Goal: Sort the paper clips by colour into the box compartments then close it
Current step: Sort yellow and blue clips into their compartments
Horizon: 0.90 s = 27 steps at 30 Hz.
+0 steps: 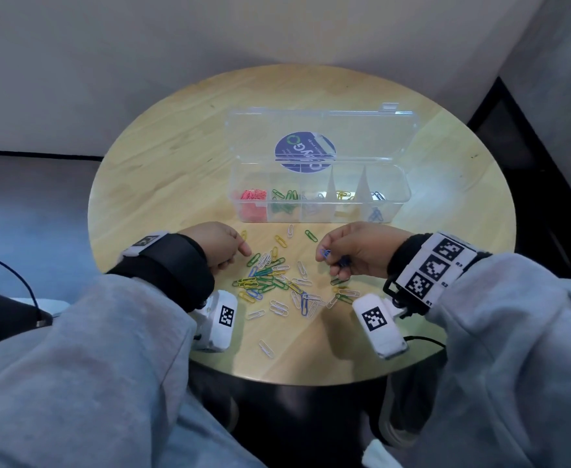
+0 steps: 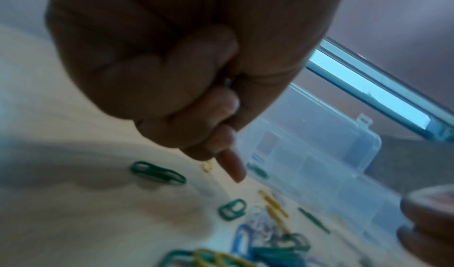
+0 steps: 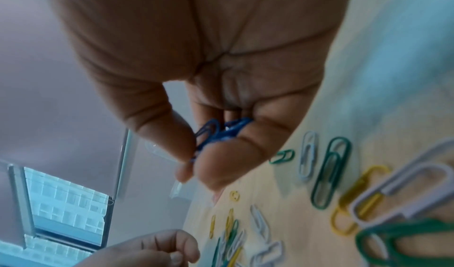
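Box (image 1: 317, 197) open, compartments part-filled by colour. Mixed pile (image 1: 277, 282) remains on tabletop (image 1: 162, 184). Right hand (image 1: 355, 251) pinches blue clips (image 1: 326, 254); left hand (image 1: 216, 246) grip curled, contents unclear. Roughly midway.

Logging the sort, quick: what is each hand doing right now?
Left hand: fingers curled, index finger pointing at the loose clips; something small in the fist, unclear.
Right hand: holding blue clips.

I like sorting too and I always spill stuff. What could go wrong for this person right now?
1. The right hand pinches several blue clips at once; one might slip out on the way to the box.
2. The loose pile is tangled, so picking one clip may drag along another colour.
3. One white clip lies near the table edge and could get knocked off.
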### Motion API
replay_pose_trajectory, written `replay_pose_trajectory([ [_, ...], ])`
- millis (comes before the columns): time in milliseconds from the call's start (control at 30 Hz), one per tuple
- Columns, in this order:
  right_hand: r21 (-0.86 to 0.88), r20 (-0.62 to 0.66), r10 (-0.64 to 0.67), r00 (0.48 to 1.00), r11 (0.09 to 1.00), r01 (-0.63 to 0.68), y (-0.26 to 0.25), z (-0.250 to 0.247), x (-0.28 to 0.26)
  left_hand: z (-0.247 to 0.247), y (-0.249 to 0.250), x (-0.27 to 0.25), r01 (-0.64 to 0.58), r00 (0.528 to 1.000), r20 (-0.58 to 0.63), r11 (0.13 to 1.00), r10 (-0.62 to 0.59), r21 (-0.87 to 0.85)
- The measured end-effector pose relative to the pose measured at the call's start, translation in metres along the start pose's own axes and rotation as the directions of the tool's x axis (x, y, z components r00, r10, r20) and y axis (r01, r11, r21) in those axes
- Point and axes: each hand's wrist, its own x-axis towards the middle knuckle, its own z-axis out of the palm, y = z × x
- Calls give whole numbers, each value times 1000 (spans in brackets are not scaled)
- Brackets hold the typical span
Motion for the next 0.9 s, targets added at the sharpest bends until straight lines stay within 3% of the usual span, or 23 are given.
replay_pose_trajectory([
  [133,140,18,17,1000,990,-19,0,-1,1,4,1,3,-57,998,-24,976,64,212],
  [233,108,55,20,998,994,-26,1,2,1,5,1,3,-78,991,-73,917,116,391],
  [300,12,82,16,997,1000,-17,1,6,1,8,1,4,-73,986,-96,868,136,491],
  [367,-208,101,4,995,978,17,2,11,0,12,1,8,-61,987,-91,827,134,558],
  [433,-465,105,2,995,884,47,2,17,-1,15,2,11,-55,987,-88,805,132,590],
  [500,-614,102,5,995,787,59,1,22,-3,17,2,13,-63,986,-89,802,143,594],
  [600,-716,73,-15,997,696,63,0,26,-4,18,4,13,-80,985,-74,798,154,597],
  [767,-754,52,-47,998,653,70,2,30,-2,20,5,15,-89,985,-62,777,162,624],
  [900,-821,85,-53,995,562,100,5,38,-2,20,4,15,-96,982,-74,793,175,602],
])
